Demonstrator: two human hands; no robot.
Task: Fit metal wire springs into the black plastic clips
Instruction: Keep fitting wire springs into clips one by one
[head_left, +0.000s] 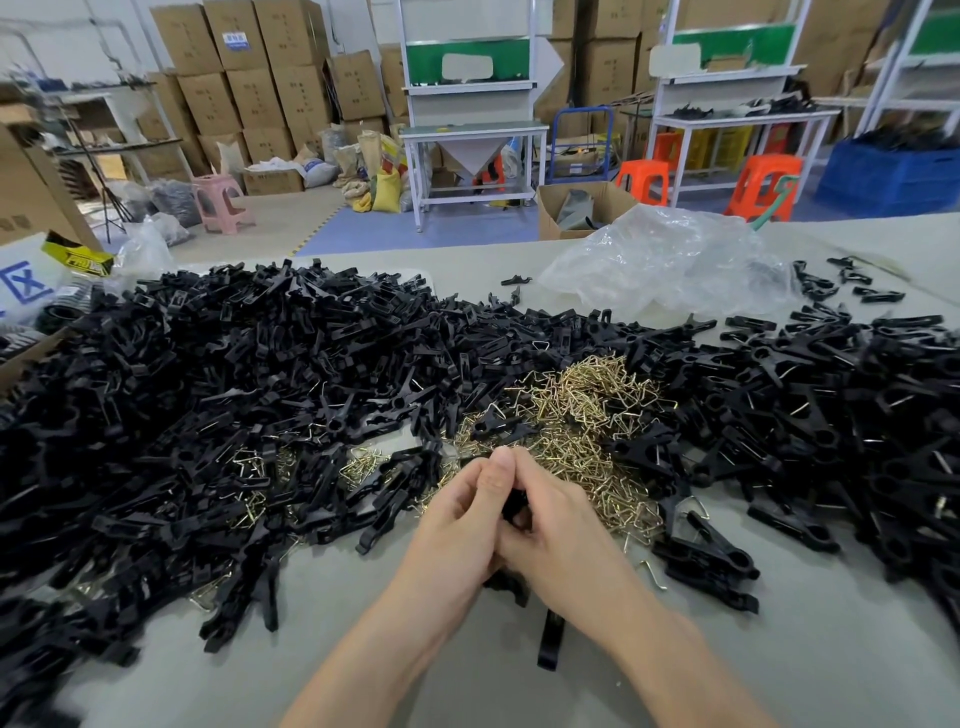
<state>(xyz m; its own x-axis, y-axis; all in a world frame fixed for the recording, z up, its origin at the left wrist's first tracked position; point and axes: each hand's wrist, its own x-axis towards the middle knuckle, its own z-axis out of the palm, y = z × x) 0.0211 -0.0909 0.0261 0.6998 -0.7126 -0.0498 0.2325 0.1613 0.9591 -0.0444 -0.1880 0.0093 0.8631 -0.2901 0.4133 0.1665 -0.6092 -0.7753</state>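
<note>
Hands, left hand (464, 512) and right hand (550, 514), press together on one black clip (513, 506); sprung clips (831, 415) pile at three o'clock, unfitted clip halves (208, 374) at nine, loose springs (582, 415) at twelve, so much remains.

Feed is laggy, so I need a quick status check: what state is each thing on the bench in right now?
Left hand: closed on a black clip, pressed against the right.
Right hand: closed on the same clip.
Held clip: mostly hidden; spring fit cannot tell.
Wire springs: loose heap.
Black clips: piled loose.
Plastic bag: crumpled, lying open.
</note>
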